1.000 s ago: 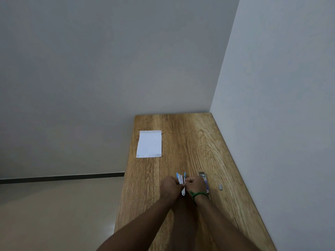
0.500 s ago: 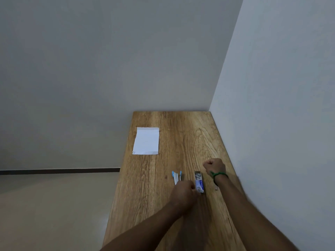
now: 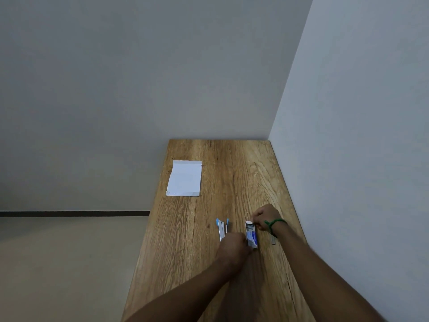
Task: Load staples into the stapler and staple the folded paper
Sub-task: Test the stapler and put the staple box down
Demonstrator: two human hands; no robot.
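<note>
A small blue and white stapler (image 3: 222, 228) lies swung wide apart on the wooden table (image 3: 232, 173). My left hand (image 3: 233, 247) grips its near end. Just to the right lies a blue staple box (image 3: 251, 234) with its far flap raised and silvery staples showing inside. My right hand (image 3: 265, 216), a green band on the wrist, pinches at the far end of that box. A loose strip of staples (image 3: 274, 241) rests right of the box, beside my right forearm. The folded white paper (image 3: 184, 178) lies flat at the far left of the table.
The table stands in a corner, with a grey wall behind it and a white wall (image 3: 348, 159) along its right edge. Its left edge drops to a beige floor (image 3: 69, 263). Bare wood lies between the paper and the stapler.
My right hand left the stapler, swung out to the right, then came back to the far end of the staple box. My left hand has kept its grip on the stapler.
</note>
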